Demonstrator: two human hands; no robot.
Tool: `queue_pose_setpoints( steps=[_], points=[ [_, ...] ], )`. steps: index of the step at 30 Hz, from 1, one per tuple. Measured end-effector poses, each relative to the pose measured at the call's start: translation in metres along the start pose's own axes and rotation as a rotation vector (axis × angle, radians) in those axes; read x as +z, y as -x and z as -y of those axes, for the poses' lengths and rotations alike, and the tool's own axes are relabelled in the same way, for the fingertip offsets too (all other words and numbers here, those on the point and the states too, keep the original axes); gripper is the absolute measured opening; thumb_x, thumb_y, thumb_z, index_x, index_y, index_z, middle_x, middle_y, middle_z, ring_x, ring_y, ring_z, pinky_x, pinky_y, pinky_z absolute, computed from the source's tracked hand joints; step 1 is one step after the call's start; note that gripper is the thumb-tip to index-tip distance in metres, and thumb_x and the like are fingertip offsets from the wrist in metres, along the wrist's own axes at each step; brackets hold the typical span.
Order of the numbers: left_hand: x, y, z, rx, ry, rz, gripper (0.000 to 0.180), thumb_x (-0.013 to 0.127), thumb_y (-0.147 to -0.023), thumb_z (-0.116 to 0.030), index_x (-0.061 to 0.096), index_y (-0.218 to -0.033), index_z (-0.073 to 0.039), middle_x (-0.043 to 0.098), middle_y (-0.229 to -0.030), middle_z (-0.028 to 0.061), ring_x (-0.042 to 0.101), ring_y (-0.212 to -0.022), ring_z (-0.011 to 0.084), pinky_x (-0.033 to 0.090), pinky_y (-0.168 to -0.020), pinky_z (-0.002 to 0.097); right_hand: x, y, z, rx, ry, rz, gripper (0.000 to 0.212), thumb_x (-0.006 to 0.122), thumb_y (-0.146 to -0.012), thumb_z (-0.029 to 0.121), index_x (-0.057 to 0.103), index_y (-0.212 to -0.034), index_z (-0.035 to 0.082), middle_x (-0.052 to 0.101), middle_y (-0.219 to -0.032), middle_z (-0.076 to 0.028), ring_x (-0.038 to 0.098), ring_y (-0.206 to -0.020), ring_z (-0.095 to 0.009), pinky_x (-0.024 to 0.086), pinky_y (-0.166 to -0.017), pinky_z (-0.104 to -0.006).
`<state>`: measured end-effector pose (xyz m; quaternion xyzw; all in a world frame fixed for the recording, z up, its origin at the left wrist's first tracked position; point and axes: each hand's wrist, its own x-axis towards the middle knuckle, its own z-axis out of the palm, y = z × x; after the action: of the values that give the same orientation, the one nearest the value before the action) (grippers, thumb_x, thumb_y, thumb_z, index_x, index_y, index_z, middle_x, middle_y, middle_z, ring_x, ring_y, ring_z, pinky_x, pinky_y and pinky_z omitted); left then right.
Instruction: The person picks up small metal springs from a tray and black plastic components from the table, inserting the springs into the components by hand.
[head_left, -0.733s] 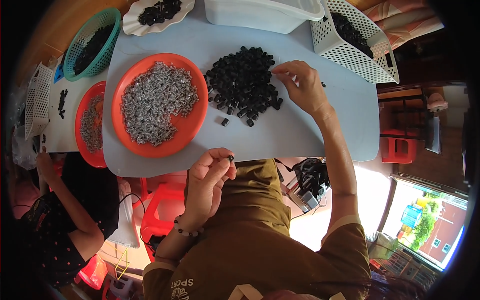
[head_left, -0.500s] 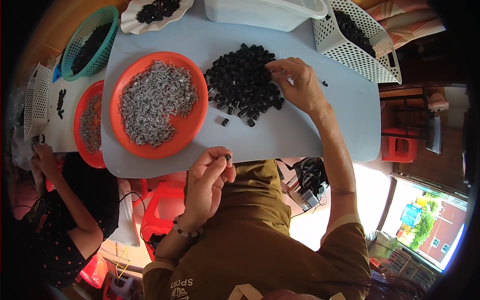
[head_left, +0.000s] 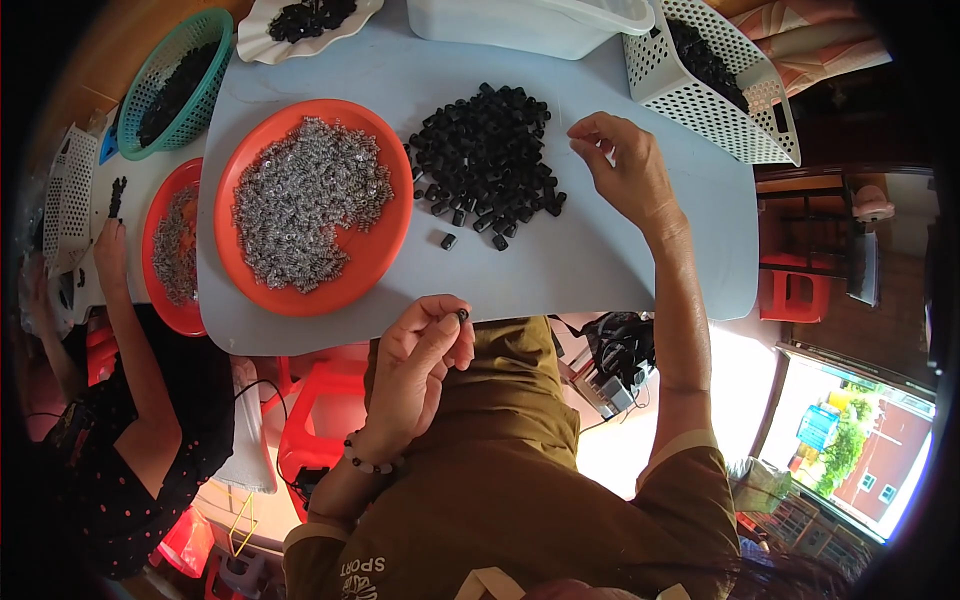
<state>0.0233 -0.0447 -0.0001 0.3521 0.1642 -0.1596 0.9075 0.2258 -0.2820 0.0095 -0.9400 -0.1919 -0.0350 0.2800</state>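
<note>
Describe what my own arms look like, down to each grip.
Both arms come out of short olive-brown sleeves, edged with a pale tan cuff band. Around the left wrist sits a bracelet of round beads, some pale and some dark. The left grip and right grip are human hands without gloves. I see no cables on either arm.
</note>
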Motion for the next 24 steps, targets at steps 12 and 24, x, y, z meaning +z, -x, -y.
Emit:
queue_pose_setpoints(
  steps=[12, 24],
  points=[
    [-0.003, 0.006, 0.002, -0.005, 0.023, -0.006, 0.017, 0.054, -0.098, -0.011, 0.058, -0.112, -0.002, 0.059, -0.086, 0.003, 0.051, -0.072, 0.0085, 0.042, -0.067, 0.0225, 0.024, -0.016, 0.008, -0.23, 0.149, -0.035, 0.015, 0.067, -0.082, 0.001, 0.071, -0.095, 0.008, 0.066, -0.082, -0.007, 0.06, -0.081, -0.025, 0.05, -0.074, -0.0368],
    [-0.002, 0.004, 0.004, 0.093, -0.021, 0.033, 0.02, 0.061, -0.096, -0.013, 0.06, -0.113, -0.002, 0.063, -0.091, 0.0039, 0.056, -0.074, 0.0084, 0.047, -0.071, 0.0232, 0.023, 0.014, 0.022, 0.091, -0.485, -0.198, 0.012, 0.061, -0.092, 0.007, 0.069, -0.099, 0.001, 0.068, -0.082, -0.003, 0.058, -0.072, -0.008, 0.047, -0.065, -0.0235]
  ],
)
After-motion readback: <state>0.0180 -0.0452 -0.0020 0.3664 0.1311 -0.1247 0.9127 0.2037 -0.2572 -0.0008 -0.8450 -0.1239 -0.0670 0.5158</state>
